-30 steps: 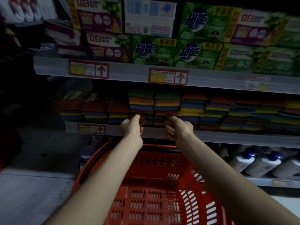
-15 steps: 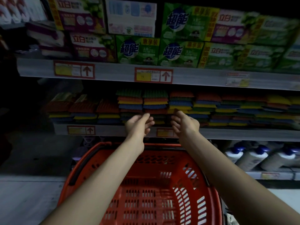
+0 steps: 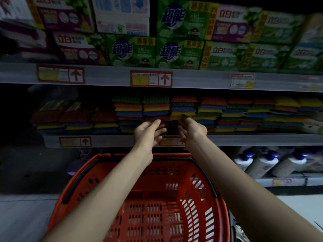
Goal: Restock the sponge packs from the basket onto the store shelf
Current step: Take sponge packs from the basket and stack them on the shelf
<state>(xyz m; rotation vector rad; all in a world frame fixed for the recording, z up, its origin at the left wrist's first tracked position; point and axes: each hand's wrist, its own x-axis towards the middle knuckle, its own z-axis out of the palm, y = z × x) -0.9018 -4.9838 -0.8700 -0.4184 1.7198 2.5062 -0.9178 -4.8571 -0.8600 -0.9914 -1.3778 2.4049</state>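
Basket (image 3: 197, 203) btm centre, in front of shelf (image 3: 253, 139); sponge packs (image 3: 227, 114) on shelf, mid-frame; boxes (image 3: 178, 53) above; bottles (image 3: 272, 165) below, lower right.

The basket (image 3: 195, 203) is glossy red perforated plastic; above it, ribbed sponge packs (image 3: 155, 109) sit on a matt grey metal shelf (image 3: 253, 139).

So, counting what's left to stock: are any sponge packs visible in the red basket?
No, what shows of the red basket inside is only bare slotted plastic.
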